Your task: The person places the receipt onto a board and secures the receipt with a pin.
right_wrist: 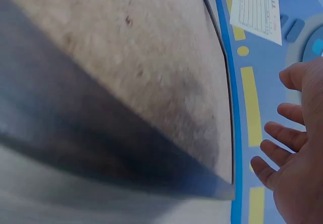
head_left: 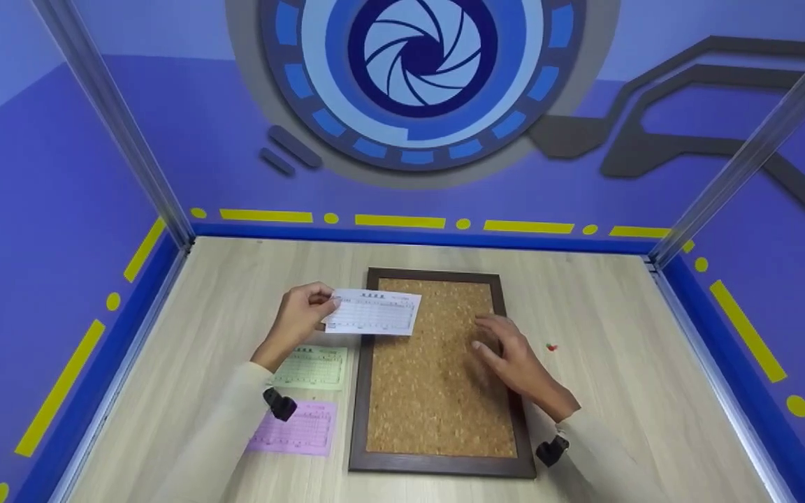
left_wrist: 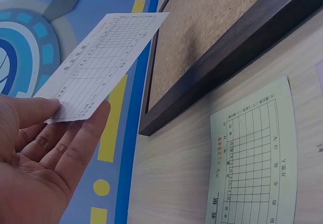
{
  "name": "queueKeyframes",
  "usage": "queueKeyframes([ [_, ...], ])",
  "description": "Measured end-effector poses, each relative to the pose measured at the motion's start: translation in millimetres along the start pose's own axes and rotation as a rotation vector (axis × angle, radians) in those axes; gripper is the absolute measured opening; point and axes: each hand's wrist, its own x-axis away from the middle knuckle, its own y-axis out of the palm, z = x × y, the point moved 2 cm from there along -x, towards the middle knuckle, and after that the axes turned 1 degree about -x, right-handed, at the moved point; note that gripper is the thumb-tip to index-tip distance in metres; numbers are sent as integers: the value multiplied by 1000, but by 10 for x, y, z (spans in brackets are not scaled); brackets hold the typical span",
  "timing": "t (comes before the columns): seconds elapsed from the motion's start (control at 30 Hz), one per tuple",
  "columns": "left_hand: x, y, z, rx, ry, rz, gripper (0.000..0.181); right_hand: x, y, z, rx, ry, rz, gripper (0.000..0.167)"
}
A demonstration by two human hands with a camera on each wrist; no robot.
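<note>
Your left hand (head_left: 300, 316) pinches a white, rectangular paper slip (head_left: 376, 314) printed with a ruled grid, while your right hand (head_left: 516, 356) spreads loosely.

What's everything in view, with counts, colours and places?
Table: 1, pale wood-look, beneath everything
Corkboard: 1, tan, brown-framed, on table
White slip: 1, white, in left hand
Green slip: 1, green, left of corkboard
Pink slip: 1, pink, nearer than green slip
Tiny bits: count unclear, red-green, right of corkboard
Walls: 3, blue-purple, around table
Posts: 2, silver, rear corners
Sleeves: 2, cream, forearms
Wrist cameras: 2, black, on sleeves
Left hand: 1, pinching white slip
Right hand: 1, corkboard's right side
</note>
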Motion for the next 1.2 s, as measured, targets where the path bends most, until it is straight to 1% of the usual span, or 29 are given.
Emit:
queueKeyframes([
  [0.17, 26, 38, 20, 18, 15, -7, 11, -66, 26, -91, -22, -32, 12, 42],
  [0.3, 52, 76, 73, 33, 28, -13, 11, -112, 44, -145, -24, -44, 9, 42],
  [0.43, 71, 117, 125, 47, 27, -18, 11, -134, 64, -196, -29, -56, 8, 42],
  [0.6, 81, 152, 175, 89, 22, -32, 10, -147, 68, -275, -28, -92, -7, 44],
  [0.7, 82, 171, 201, 113, 30, -46, 9, -160, 70, -317, -21, -95, -8, 44],
  [0.87, 88, 213, 234, 121, 40, -70, 9, -188, 78, -373, -19, -98, 0, 45],
  [1.03, 95, 252, 264, 126, 52, -87, 10, -221, 86, -411, -28, -131, -2, 45],
  [1.2, 99, 279, 283, 127, 73, -98, 10, -237, 89, -440, -44, -140, 1, 44],
])
